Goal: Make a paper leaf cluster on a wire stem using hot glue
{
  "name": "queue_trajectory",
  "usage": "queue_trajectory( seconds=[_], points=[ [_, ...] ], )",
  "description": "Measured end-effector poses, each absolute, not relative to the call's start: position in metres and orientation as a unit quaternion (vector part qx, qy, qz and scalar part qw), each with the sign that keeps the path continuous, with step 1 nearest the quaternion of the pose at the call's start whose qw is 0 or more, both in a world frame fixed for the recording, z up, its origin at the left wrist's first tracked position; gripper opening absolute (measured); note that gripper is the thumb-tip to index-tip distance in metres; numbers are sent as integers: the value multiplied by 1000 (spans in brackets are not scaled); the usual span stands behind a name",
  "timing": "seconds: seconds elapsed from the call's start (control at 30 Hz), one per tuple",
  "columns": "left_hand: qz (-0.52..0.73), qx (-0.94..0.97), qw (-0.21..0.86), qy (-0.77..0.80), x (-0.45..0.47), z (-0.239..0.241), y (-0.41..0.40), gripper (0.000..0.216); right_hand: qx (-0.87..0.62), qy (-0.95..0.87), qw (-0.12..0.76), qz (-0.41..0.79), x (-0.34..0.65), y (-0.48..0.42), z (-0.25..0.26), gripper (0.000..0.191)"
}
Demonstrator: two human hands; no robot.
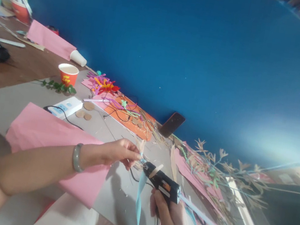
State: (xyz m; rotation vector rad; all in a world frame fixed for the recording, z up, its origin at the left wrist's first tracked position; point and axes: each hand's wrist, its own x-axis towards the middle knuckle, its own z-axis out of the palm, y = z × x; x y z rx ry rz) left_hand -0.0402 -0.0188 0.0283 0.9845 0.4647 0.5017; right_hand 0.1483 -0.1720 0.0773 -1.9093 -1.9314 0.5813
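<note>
My right hand [168, 217] is wrapped round the handle of a black hot glue gun [165, 182]. A long whitish glue stick [214, 223] juts from its rear. The gun's nozzle meets a small straw-coloured piece [141, 145], which my left hand [124, 153] pinches between thumb and fingers. What the piece is, I cannot make out. Light blue tape or ribbon [139, 203] hangs down just below the nozzle. My left wrist wears a pale bangle [77, 157] and lies over a pink paper sheet [57, 131].
A red paper cup [68, 74], a leafy sprig [59, 86] and a white power strip [67, 107] stand to the left. Pipe cleaners [104, 85] and orange card [126, 118] lie along the blue wall. A phone [172, 124] leans there. Dried-leaf branches [215, 169] spread right.
</note>
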Motion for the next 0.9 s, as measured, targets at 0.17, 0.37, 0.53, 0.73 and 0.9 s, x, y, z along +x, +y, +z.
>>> queue_trajectory(
  seconds=[0.17,0.37,0.53,0.73,0.9],
  points=[
    [237,460,829,211,-41,31,-20,33,-674,-690,174,200,149,-173,78,51],
    [237,447,837,207,-42,35,-21,33,-672,-695,174,185,149,-173,78,51],
    [236,442,840,207,-42,36,-22,34,-669,-701,173,179,149,-173,78,50],
    [233,451,839,194,-44,34,-20,33,-658,-714,187,149,151,-175,77,50],
    [230,449,843,187,-44,37,-21,33,-652,-720,189,142,149,-175,79,52]
  ],
)
